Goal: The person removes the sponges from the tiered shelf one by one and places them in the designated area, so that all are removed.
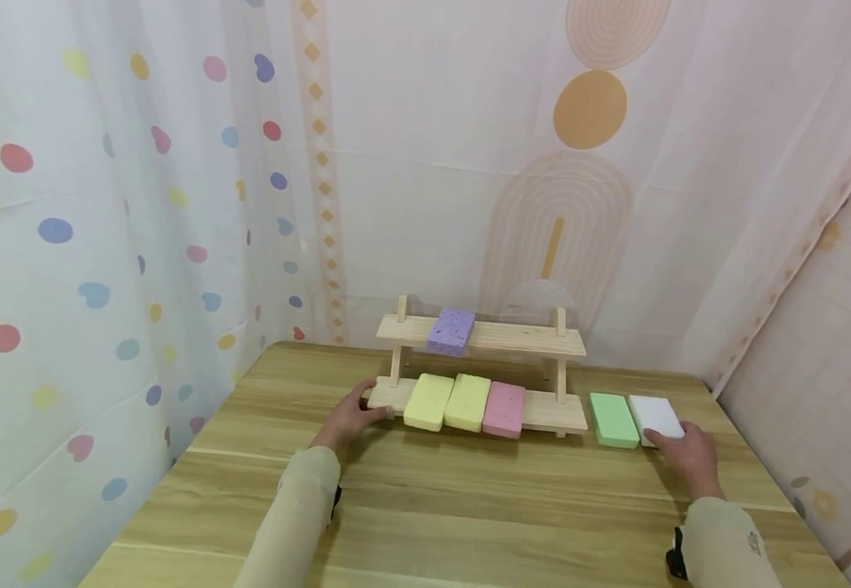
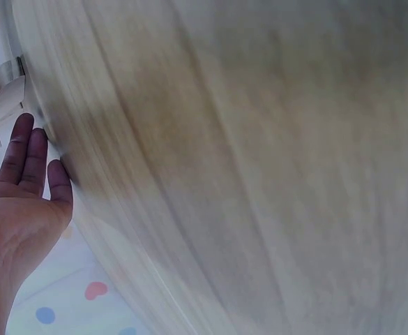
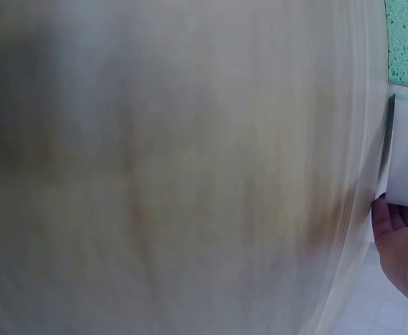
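My right hand grips a white sponge at its near right end. In the right wrist view, its fingers lie at the end of that sponge, and a dark gap shows along the sponge's table side. Left of it lies a green sponge. My left hand touches the left end of a two-tier wooden rack, thumb toward the front edge; the left wrist view shows fairly straight fingers. Two yellow sponges and a pink sponge lean side by side on the lower shelf.
A purple sponge leans on the rack's upper shelf, left of centre. The rack stands near the back of the wooden table. Patterned curtains hang behind the table and on both sides.
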A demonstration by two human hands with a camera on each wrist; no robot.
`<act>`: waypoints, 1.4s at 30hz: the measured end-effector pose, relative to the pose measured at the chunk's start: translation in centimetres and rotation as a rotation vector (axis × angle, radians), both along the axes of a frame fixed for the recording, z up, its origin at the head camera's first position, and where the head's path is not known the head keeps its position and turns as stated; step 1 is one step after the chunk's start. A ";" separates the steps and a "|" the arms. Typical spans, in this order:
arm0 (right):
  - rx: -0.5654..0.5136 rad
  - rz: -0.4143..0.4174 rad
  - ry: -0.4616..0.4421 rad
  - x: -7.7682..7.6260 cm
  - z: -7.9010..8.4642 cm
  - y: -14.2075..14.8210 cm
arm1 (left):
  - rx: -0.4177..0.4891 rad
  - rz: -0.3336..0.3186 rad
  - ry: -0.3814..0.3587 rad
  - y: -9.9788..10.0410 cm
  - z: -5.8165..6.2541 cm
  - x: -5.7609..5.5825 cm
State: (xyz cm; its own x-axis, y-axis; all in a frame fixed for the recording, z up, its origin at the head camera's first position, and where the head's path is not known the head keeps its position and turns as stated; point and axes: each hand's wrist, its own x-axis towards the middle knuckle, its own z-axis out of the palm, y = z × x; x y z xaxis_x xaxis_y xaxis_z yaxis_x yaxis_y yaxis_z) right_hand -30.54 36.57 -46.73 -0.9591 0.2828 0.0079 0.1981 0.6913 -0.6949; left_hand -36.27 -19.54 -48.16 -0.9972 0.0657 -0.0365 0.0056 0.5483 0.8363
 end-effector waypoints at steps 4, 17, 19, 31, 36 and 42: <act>0.033 0.009 0.008 0.1 -0.2 -0.1 | 0.004 -0.004 0.013 0.0 -0.1 0.0; 0.040 -0.001 -0.007 0.1 0.1 -0.2 | -0.007 -0.004 0.024 0.1 0.1 0.3; 0.034 -0.023 -0.007 0.0 0.3 -0.4 | -0.004 -0.003 0.021 0.2 0.2 0.4; -0.001 -0.130 0.143 -1.0 2.6 -2.3 | 0.008 0.003 0.009 0.0 0.0 0.5; -0.041 -0.147 0.211 -1.6 3.9 -3.9 | 0.004 0.000 0.016 0.0 0.2 0.6; -0.095 -0.134 0.246 -2.1 5.4 -5.6 | -0.001 0.003 0.008 0.2 0.4 0.5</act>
State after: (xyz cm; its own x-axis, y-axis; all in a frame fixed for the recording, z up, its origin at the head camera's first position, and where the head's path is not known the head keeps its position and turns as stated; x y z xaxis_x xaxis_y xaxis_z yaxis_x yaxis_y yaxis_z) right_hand -32.61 30.95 -41.33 -0.8857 0.4173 0.2035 0.1004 0.6001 -0.7936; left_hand -35.78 -19.33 -47.77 -0.9976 0.0629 -0.0285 0.0108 0.5489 0.8358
